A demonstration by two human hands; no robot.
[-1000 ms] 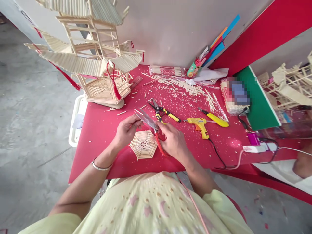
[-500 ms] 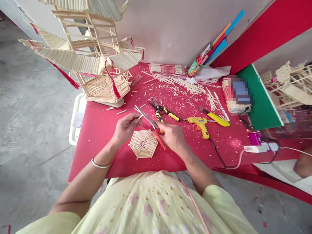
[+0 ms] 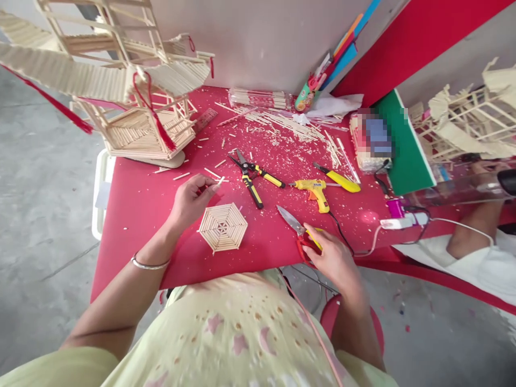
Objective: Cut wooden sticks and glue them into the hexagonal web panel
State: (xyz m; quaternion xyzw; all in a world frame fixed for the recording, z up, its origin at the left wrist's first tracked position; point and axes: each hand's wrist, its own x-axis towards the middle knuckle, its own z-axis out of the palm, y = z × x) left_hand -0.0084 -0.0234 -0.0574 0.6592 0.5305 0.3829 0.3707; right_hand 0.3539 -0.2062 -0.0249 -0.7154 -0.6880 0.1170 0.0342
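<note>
One stick [image 3: 220,181] was pinched in the left grip [image 3: 189,201], scissors [image 3: 289,219] in the right grip [image 3: 334,259], flanking the hexagonal panel [image 3: 223,228].

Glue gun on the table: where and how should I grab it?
Probably by the handle, from the near side, with the right hand once clear of the scissors: the glue gun lies flat, handle slanting toward you, nozzle pointing left. Mind the cord at the handle's base.
</note>
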